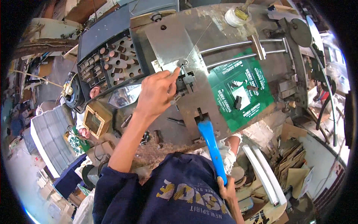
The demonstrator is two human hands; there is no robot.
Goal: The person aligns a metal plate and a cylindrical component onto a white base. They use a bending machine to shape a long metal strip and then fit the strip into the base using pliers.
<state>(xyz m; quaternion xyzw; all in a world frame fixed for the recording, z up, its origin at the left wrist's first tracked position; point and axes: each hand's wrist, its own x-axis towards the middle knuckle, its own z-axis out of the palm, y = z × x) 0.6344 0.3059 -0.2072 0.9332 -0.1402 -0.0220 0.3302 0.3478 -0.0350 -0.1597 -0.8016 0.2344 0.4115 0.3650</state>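
My left hand (158,93) reaches over a worn metal machine table (179,37), with the forefinger stretched out and touching a small round metal part (182,62) beside a dark toothed block (186,83). A thin wire runs from that part toward the far right. My right hand (226,188) grips the lower end of a blue lever handle (210,143) that sticks out of a slot in the table's near edge. A green printed card sheet (242,91) with cut-out openings lies on the table to the right, under two curved metal guide rods (238,50).
A dark tray of brown cylindrical pieces (112,61) stands at the left. A small wooden box frame (96,119) sits near the table's left corner. A white round tub with a brush (236,15) is at the far edge. Cardboard scraps (294,160) pile at the lower right.
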